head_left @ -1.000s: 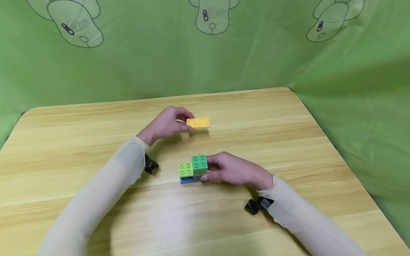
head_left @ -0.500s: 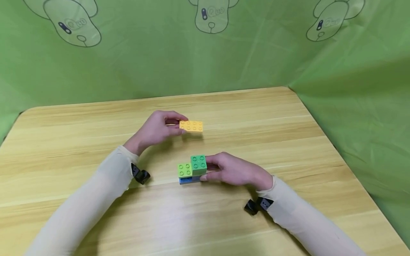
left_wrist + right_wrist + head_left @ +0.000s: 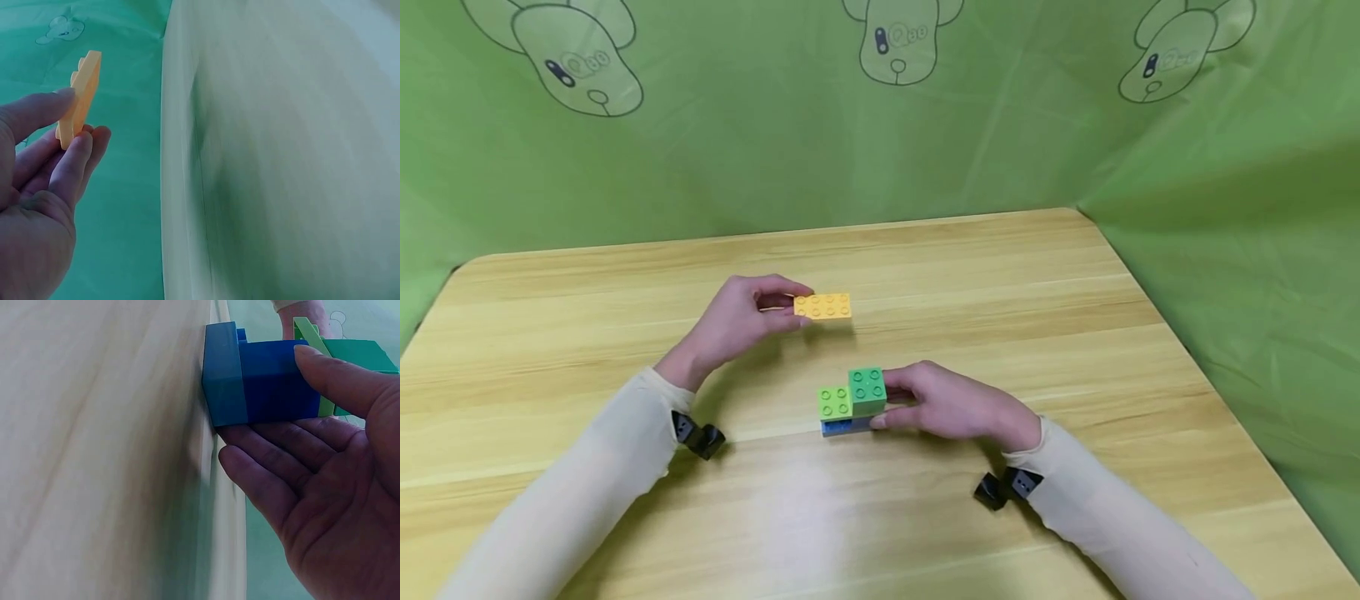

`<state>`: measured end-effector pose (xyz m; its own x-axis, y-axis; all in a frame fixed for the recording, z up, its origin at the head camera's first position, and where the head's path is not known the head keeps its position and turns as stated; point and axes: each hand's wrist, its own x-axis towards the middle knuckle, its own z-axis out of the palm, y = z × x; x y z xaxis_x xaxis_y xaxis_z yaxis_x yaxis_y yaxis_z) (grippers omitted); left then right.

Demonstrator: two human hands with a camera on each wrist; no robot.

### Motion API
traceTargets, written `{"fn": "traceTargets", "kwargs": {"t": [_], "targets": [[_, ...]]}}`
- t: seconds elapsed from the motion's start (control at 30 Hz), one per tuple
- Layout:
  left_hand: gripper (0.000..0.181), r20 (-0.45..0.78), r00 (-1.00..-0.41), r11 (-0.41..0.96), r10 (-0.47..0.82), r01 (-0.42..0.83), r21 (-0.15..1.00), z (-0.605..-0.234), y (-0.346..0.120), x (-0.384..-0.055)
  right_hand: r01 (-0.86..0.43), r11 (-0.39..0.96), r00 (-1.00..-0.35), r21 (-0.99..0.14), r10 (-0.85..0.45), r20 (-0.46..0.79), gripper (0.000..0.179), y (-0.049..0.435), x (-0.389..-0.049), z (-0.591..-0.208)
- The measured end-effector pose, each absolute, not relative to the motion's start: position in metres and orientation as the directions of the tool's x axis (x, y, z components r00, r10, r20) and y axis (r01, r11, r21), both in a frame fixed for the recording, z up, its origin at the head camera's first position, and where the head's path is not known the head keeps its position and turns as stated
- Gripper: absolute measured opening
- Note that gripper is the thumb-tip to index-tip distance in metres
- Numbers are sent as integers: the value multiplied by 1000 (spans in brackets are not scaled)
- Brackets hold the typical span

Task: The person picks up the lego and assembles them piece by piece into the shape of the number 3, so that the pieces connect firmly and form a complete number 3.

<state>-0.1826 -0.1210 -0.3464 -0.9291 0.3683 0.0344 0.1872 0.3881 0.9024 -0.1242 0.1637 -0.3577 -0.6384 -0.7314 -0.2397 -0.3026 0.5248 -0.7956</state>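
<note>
My left hand (image 3: pixel 733 321) pinches a flat yellow-orange toy brick (image 3: pixel 826 307) by its left end, studs up, above the table. In the left wrist view the thumb lies on its studded side and fingertips back its underside. Closer to me, my right hand (image 3: pixel 951 404) grips a stack of toy bricks from the right. A green brick (image 3: pixel 867 390) tops it, set on the right part of a thin lime brick (image 3: pixel 834 403). Beneath, the right wrist view shows a dark blue brick (image 3: pixel 278 381) with the thumb on it and a lighter blue brick (image 3: pixel 225 375) at the bottom.
The wood-grain table (image 3: pixel 760 517) spreads under both hands. A green cloth (image 3: pixel 760 150) printed with cartoon animal heads hangs behind its far edge and along its right side. Small black devices (image 3: pixel 700 437) are strapped at both wrists.
My left hand has moved left and somewhat closer to me, carrying the yellow-orange brick along. My right hand and the stack have stayed in place.
</note>
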Motion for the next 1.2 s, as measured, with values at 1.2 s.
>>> {"fn": "traceTargets", "kwargs": {"t": [1.2], "targets": [[43,-17,-978,320,208,51,946,-339,-148,-135,-277,517,-639,-810,-729,-246,38,163,-123,-357]]}}
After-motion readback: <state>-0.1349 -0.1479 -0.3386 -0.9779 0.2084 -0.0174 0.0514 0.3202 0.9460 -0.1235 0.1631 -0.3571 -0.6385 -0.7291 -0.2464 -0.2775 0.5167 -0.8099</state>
